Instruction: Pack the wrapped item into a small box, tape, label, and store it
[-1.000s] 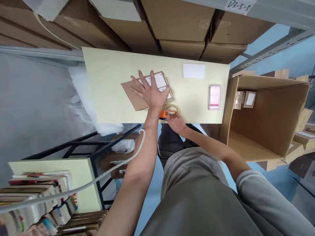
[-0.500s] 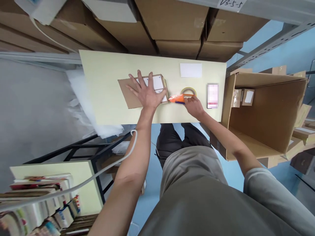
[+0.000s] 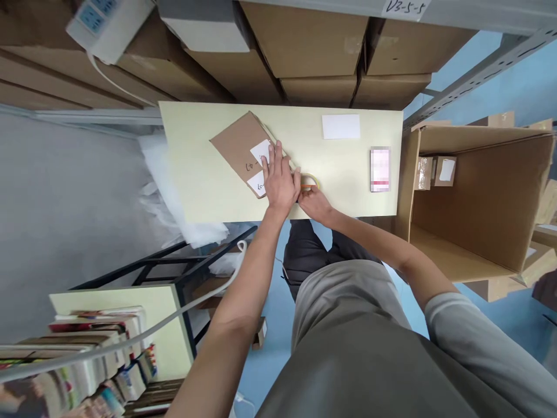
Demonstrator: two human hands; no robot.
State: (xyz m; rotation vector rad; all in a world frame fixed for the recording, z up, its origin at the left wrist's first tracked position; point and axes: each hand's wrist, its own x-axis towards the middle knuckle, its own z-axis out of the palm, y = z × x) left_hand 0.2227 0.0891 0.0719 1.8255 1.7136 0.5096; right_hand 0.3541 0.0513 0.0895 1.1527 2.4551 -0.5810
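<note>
A flat brown cardboard parcel (image 3: 237, 139) with white labels (image 3: 260, 151) lies at a slant on the pale table (image 3: 187, 186). My left hand (image 3: 279, 183) rests on its right part, fingers stretched out and close together. Just beside it, my right hand (image 3: 315, 204) is closed on an orange tape dispenser (image 3: 308, 186) at the parcel's lower right edge. The dispenser's yellowish tape roll (image 3: 317, 181) shows above the fingers, while most of its body is hidden by both hands.
A white paper (image 3: 340, 126) and a phone (image 3: 380, 169) lie to the right. Beyond the table's right end stands a large open carton (image 3: 465, 220) with small boxes inside. Stacked cartons (image 3: 304, 40) line the back; a grey cable (image 3: 174, 313) passes my left arm.
The parcel has turned, its right side swinging down toward me. My left hand has shifted right with its fingers closer together. My right hand has brought the tape dispenser left, against the parcel.
</note>
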